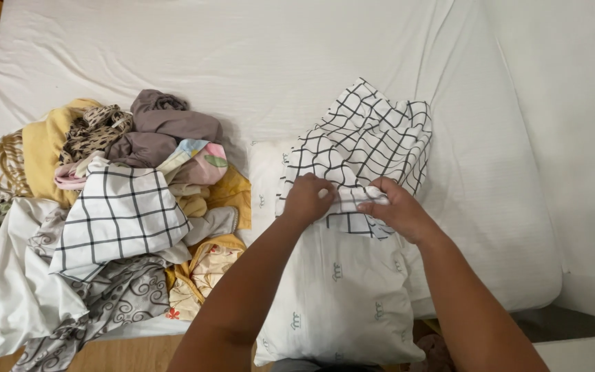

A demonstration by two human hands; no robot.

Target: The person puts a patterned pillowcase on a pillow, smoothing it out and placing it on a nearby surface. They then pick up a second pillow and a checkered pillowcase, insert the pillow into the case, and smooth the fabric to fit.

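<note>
Fingers (325,187) on checked pillowcase (366,138), laundry heap (118,207) alongside.

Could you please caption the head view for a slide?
Both hands grip a checked cloth over a white pillow.

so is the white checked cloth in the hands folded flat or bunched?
Bunched. The checked cloth lies rumpled in loose folds on the white pillow, its near edge pinched by the left hand and right hand.
</note>
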